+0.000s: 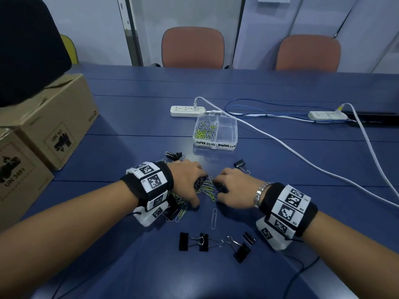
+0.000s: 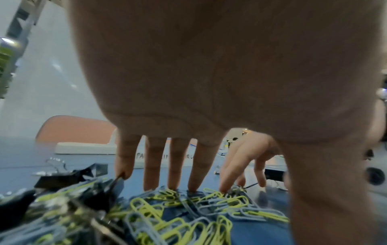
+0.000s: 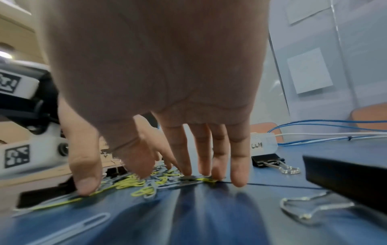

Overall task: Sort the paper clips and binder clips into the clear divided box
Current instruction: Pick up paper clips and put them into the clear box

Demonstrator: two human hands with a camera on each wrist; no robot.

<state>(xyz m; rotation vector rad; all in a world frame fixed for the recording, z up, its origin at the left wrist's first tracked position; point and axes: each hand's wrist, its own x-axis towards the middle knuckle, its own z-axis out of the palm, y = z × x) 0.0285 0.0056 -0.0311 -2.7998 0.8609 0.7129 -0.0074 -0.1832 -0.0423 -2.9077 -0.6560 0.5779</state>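
Paper clips (image 1: 206, 187), yellow-green and grey, are heaped at the centre of the head view on the blue desk (image 1: 280, 160), mixed with black binder clips (image 1: 193, 241), some of which are scattered at lower centre. The left hand (image 1: 187, 182) and right hand (image 1: 234, 188) are spread side by side over the heap, fingers straight, fingertips (image 2: 193, 188) pressed on the clips; nothing is gripped. The clear box (image 1: 226, 139) is seen above the hands, paper clips in its left compartment.
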